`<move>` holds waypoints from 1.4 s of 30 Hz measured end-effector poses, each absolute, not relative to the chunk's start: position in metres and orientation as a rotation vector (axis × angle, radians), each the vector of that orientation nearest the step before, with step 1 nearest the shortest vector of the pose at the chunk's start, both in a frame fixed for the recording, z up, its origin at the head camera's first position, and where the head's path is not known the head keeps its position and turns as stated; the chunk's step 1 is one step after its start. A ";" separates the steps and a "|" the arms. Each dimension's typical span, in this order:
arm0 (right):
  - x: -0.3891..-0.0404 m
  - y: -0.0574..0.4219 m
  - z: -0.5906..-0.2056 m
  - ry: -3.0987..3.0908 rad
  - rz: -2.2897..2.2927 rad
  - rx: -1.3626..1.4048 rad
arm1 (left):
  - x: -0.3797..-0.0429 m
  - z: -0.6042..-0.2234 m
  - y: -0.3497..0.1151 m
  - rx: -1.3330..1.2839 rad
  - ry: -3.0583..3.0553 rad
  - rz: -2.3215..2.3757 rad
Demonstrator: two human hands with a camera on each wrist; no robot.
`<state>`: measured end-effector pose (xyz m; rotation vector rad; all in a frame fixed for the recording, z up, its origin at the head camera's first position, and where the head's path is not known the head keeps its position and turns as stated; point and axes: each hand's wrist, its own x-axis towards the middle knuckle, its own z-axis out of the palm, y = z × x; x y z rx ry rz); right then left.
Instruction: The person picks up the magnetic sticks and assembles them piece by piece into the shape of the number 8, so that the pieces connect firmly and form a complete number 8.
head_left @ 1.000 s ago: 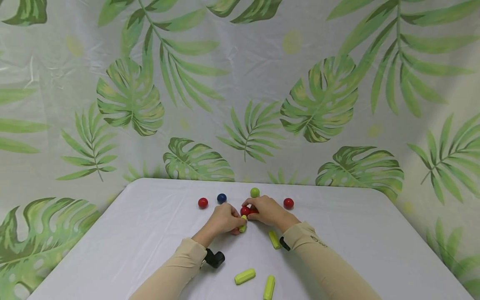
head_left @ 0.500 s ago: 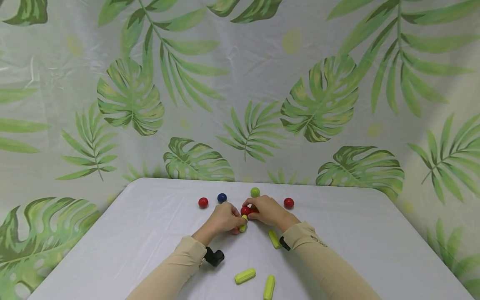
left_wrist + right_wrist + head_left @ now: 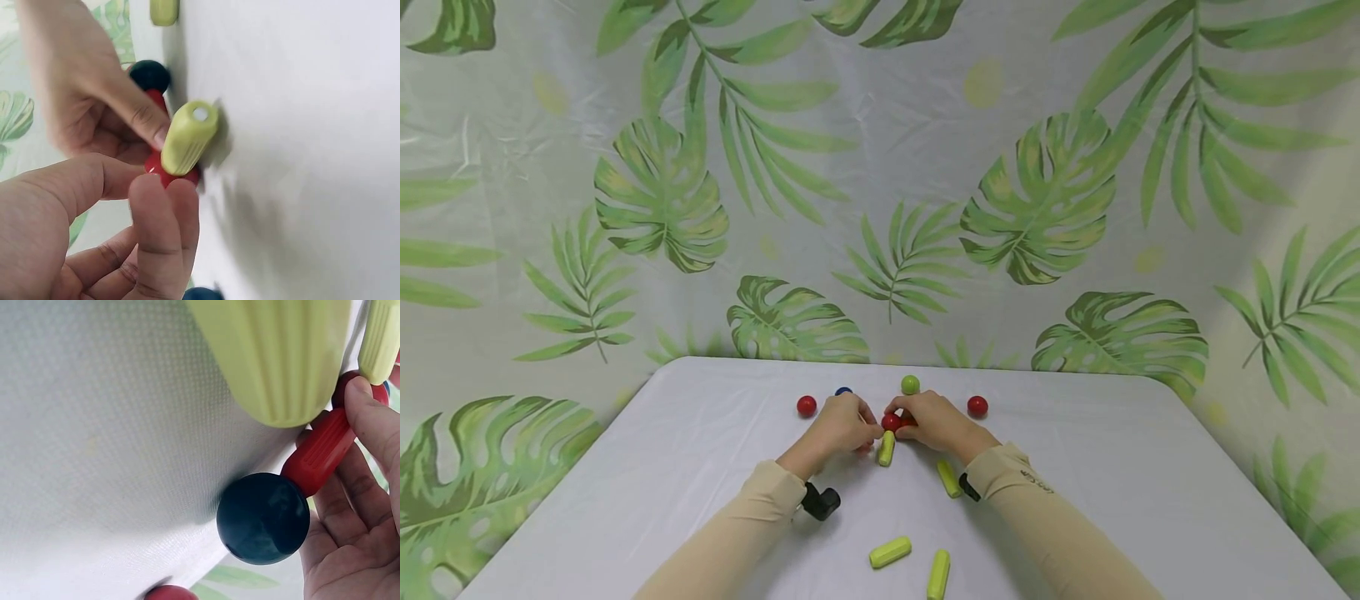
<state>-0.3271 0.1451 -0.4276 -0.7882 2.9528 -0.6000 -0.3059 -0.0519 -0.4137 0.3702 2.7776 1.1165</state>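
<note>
My right hand [image 3: 936, 421] pinches a red magnetic stick [image 3: 322, 450] near one end, thumb at the red ball [image 3: 891, 422] there. On the stick's other end sits a dark blue ball [image 3: 264, 519], hidden by the hand in the head view. A yellow-green magnetic stick [image 3: 190, 137] meets the red ball at one end; a silvery dot shows on its free end. Just left of that joint is my left hand [image 3: 842, 425], its loosely bent fingers apart from the yellow-green stick and its fingertips close to the red ball.
Behind the hands lie a red ball [image 3: 807, 406], a partly hidden blue ball [image 3: 844, 390], a green ball [image 3: 910, 384] and another red ball [image 3: 977, 407]. Loose yellow-green sticks [image 3: 891, 552] lie nearer, one beside the right wrist. A leaf-patterned curtain [image 3: 895, 167] hangs behind the table [image 3: 1075, 467].
My left hand has let go of the yellow-green stick and drawn slightly left, covering more of the blue ball. That stick stays against the red ball. My right hand has kept still.
</note>
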 end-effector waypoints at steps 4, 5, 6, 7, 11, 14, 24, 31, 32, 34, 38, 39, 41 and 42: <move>-0.327 0.145 -0.428 2.954 -0.590 -0.767 | -0.311 -0.404 -0.057 0.399 2.820 1.067; -0.327 0.145 -0.428 2.953 -0.588 -0.760 | -0.313 -0.402 -0.058 0.408 2.822 1.062; -0.327 0.146 -0.428 2.952 -0.584 -0.757 | -0.314 -0.400 -0.059 0.417 2.824 1.054; -0.327 0.146 -0.428 2.952 -0.581 -0.753 | -0.316 -0.398 -0.061 0.432 2.833 1.044; -0.326 0.146 -0.427 2.953 -0.576 -0.753 | -0.324 -0.391 -0.066 0.504 2.891 0.991; -0.326 0.147 -0.427 2.956 -0.573 -0.753 | -0.329 -0.387 -0.070 0.535 2.924 0.953; -0.326 0.148 -0.426 2.947 -0.559 -0.754 | -0.348 -0.380 -0.084 0.546 2.907 0.901; -0.327 0.146 -0.428 2.927 -0.569 -0.727 | -0.366 -0.379 -0.089 0.569 2.910 0.821; -0.327 0.145 -0.428 2.926 -0.569 -0.727 | -0.368 -0.379 -0.089 0.578 2.910 0.816; -0.327 0.145 -0.428 2.925 -0.569 -0.725 | -0.371 -0.378 -0.089 0.580 2.899 0.813; -0.326 0.145 -0.427 2.927 -0.576 -0.727 | -0.375 -0.378 -0.090 0.571 2.884 0.798; -0.326 0.144 -0.427 2.926 -0.577 -0.725 | -0.377 -0.379 -0.090 0.567 2.880 0.793; -0.326 0.144 -0.426 2.924 -0.577 -0.722 | -0.379 -0.381 -0.090 0.561 2.878 0.776; -0.326 0.144 -0.426 2.924 -0.578 -0.718 | -0.380 -0.382 -0.091 0.558 2.874 0.773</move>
